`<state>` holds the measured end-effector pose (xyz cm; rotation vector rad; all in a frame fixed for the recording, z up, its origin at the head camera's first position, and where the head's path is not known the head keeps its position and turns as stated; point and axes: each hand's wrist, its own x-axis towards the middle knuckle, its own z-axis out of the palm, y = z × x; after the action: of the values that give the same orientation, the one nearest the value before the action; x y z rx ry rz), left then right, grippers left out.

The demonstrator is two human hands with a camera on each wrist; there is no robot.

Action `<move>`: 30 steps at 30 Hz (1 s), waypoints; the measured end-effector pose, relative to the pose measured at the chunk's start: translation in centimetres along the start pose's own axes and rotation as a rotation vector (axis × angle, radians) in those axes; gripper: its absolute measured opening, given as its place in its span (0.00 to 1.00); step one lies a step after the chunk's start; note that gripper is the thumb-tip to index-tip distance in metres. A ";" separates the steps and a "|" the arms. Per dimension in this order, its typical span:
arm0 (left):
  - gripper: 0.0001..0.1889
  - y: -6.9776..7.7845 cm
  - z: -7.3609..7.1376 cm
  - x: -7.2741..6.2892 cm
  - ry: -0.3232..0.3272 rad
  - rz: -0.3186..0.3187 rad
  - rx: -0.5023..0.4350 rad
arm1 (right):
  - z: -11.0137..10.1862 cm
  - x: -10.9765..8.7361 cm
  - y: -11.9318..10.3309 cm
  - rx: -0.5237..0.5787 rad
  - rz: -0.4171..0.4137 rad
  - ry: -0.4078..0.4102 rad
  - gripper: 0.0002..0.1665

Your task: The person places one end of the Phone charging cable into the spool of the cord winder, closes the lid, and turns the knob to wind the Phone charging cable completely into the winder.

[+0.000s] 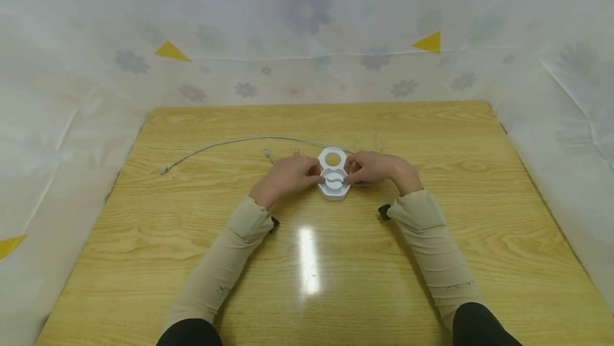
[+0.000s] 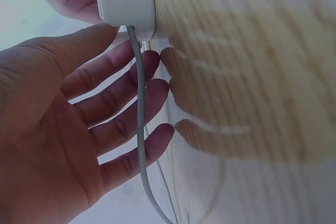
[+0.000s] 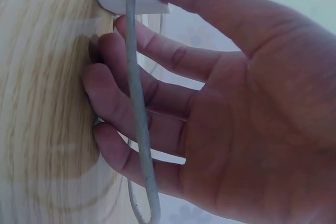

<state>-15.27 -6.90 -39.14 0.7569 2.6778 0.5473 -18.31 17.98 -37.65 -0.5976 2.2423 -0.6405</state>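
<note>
A small white octagonal cable case lies on the table with its lid swung open away from the person. The lid has a round hole, and an S-shaped divider shows inside the case. My left hand holds the case's left side between thumb and forefinger. On the opposite side, my right hand grips it in the same way. A thin grey cable comes out of the case past the left palm. Past the right palm runs another length of the cable. The other fingers are spread near the tabletop.
Behind the case, the cable arcs left across the wooden table to a connector. Another connector lies just beyond the left hand. A pale flowered sheet surrounds the table's back and sides.
</note>
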 end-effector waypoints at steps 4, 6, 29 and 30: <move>0.12 -0.1 0.0 0.0 -0.006 0.005 -0.006 | -0.1 -0.1 0.3 -0.002 -0.012 -0.005 0.16; 0.13 -0.2 -0.1 0.0 -0.008 0.005 -0.020 | -0.2 -0.2 0.4 0.007 -0.018 -0.009 0.18; 0.19 -0.9 0.7 0.1 0.125 -0.067 0.175 | -1.2 -1.0 0.8 0.128 0.068 0.093 0.29; 0.19 -0.8 0.7 0.1 0.116 -0.069 0.184 | -1.2 -1.0 0.8 0.129 0.064 0.090 0.29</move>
<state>-15.42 -7.31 -40.16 0.6968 2.8795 0.3406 -18.70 19.45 -36.89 -0.4387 2.2733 -0.7860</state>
